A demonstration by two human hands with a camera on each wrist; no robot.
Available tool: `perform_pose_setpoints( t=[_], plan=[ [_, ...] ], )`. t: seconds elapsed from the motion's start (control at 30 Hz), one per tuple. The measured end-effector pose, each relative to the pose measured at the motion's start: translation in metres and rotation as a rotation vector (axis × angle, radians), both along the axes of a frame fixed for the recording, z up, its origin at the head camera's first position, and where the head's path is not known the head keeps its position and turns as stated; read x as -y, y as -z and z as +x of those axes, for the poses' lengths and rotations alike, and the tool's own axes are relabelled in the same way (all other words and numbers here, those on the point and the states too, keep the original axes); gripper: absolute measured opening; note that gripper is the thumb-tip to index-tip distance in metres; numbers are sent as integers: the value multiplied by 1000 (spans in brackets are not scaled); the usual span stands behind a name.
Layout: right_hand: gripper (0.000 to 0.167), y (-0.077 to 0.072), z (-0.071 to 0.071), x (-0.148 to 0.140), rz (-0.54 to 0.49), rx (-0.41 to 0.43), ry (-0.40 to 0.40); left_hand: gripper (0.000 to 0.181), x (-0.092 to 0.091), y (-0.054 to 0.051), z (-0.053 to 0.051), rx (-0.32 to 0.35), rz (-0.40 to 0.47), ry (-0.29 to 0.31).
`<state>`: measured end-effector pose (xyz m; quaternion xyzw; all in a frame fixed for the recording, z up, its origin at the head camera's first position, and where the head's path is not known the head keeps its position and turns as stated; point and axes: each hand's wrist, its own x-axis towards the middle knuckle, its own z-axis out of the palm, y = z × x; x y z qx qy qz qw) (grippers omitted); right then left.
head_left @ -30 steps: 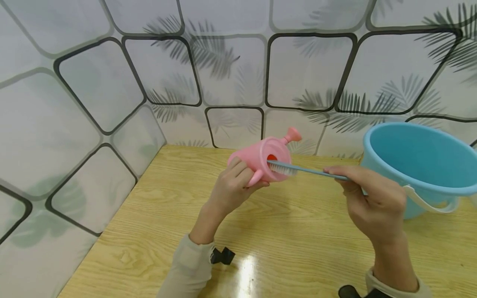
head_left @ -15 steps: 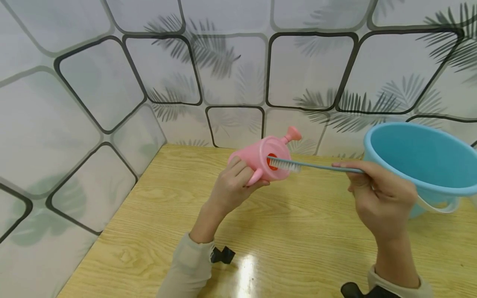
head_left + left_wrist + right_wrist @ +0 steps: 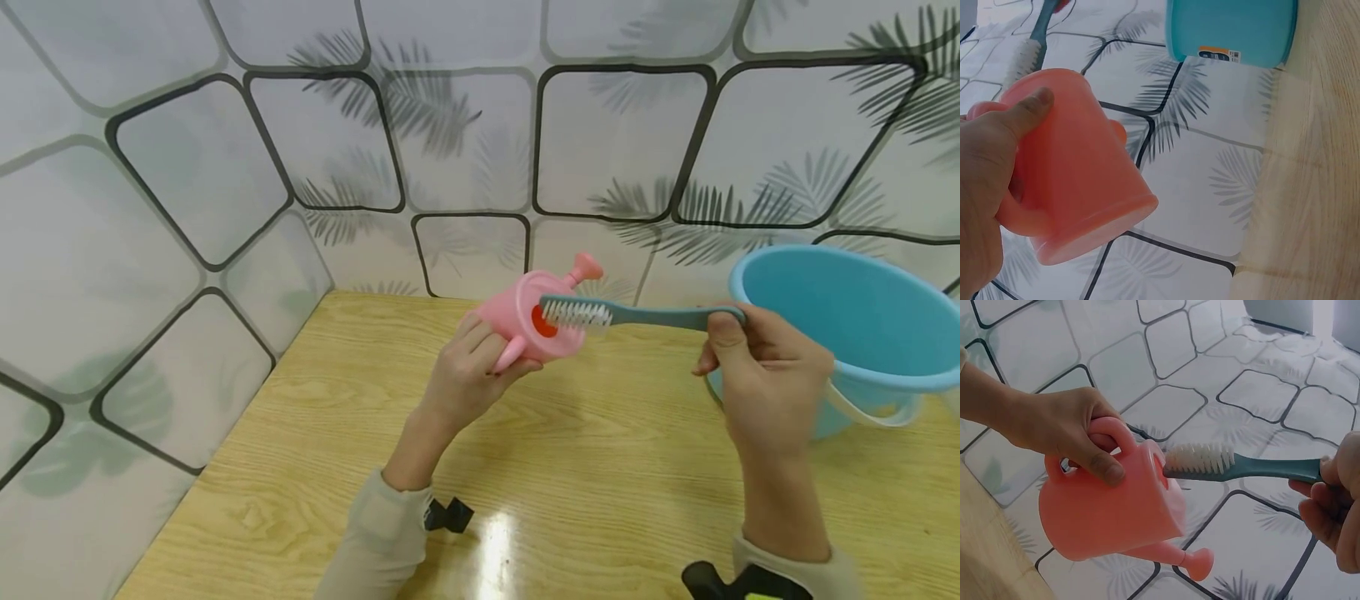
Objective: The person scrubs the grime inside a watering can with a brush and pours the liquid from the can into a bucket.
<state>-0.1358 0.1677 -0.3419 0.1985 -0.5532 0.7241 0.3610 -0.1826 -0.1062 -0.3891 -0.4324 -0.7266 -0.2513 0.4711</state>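
Observation:
In the head view my left hand (image 3: 461, 375) grips a pink watering can (image 3: 506, 312) by its handle, holding it tilted above the table. The can's round opening, red inside, faces right, and its spout with a rose (image 3: 587, 268) points up and right. My right hand (image 3: 772, 375) pinches the handle end of a blue-grey brush (image 3: 660, 317) with white bristles. The brush's tip lies at the opening; in the right wrist view the bristles (image 3: 1200, 458) are mostly outside it. The left wrist view shows my left thumb pressed on the can's side (image 3: 1079, 162).
A light blue bucket (image 3: 843, 367) with a white handle (image 3: 862, 412) stands on the right of the wooden table (image 3: 315, 467). A patterned wall covering (image 3: 465, 142) rises behind and to the left of the table.
The brush has turned in my right hand, so its broad side and bristles now show, and its handle sits higher. The left hand and can have barely shifted.

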Motion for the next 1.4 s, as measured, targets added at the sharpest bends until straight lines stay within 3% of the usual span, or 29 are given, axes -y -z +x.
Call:
perform_pose_setpoints(
  t=[0.07, 0.13, 0.2, 0.33, 0.37, 0.43, 0.5, 0.67, 0.87, 1.1, 1.4],
  plan=[
    [13, 0, -2, 1, -89, 158, -34, 44, -1, 0, 0, 6, 12, 3],
    [15, 2, -5, 1, -194, 316, -132, 44, -1, 1, 0, 9, 23, -1],
    [15, 6, -8, -2, -306, 461, -290, 44, -1, 1, -1, 10, 34, -11],
    [19, 15, -18, -12, -646, 666, -757, 46, -1, 2, -1, 13, 63, -47],
    [21, 17, -21, -14, -743, 709, -842, 47, -1, 2, -1, 15, 71, -55],
    [25, 21, -25, -18, -931, 775, -961, 47, -1, 2, -1, 20, 86, -68],
    [28, 23, -28, -21, -1080, 809, -1032, 47, -1, 2, -1, 24, 97, -78],
    [30, 27, -31, -26, -1298, 813, -1113, 46, 0, 0, -1, 37, 114, -78],
    [26, 33, -35, -22, -1425, 792, -1168, 46, 2, -1, -1, 46, 139, -74],
    [23, 39, -39, -10, -1380, 717, -1175, 44, 5, -1, -2, 53, 174, -72],
    [31, 42, -37, 6, -1301, 568, -1251, 40, 7, -3, -3, 65, 203, -74]
  ],
)
